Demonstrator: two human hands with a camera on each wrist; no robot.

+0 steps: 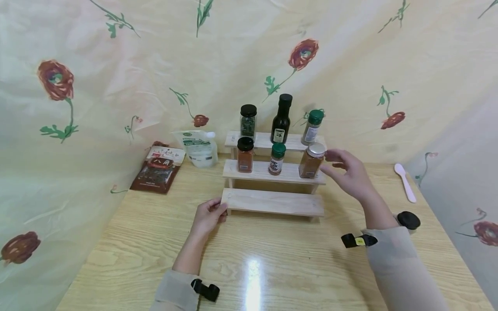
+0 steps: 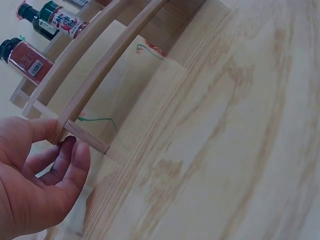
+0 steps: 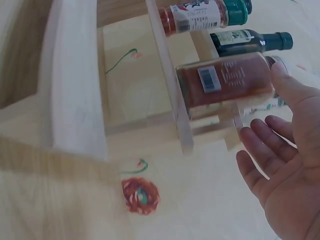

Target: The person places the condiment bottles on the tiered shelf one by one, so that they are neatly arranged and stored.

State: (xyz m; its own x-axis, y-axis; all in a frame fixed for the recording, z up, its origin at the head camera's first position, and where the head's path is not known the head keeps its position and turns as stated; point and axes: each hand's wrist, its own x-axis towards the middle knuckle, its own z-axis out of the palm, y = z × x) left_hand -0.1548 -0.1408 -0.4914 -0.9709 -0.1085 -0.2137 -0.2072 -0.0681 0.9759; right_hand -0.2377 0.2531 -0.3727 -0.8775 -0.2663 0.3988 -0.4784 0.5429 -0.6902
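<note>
A three-step wooden spice rack (image 1: 272,202) stands on the table. At the left end of its lowest step, my left hand (image 1: 208,216) grips the corner, thumb against the edge and fingers curled below, as the left wrist view shows. On the middle step are a black-capped jar of red spice (image 1: 245,160), a small green-capped bottle (image 1: 276,164) and a silver-capped jar of brown spice (image 1: 310,164). My right hand (image 1: 350,172) is beside that silver-capped jar, fingers loosely spread; in the right wrist view its thumb (image 3: 290,85) overlaps the cap, and contact is unclear.
The top step holds a black-capped herb jar (image 1: 248,125), a dark sauce bottle (image 1: 281,121) and a green-capped shaker (image 1: 312,127). Left of the rack are a brown packet (image 1: 157,170) and a white spouted pouch (image 1: 199,151). At right lie a white spoon (image 1: 405,183) and a black-lidded jar (image 1: 408,220).
</note>
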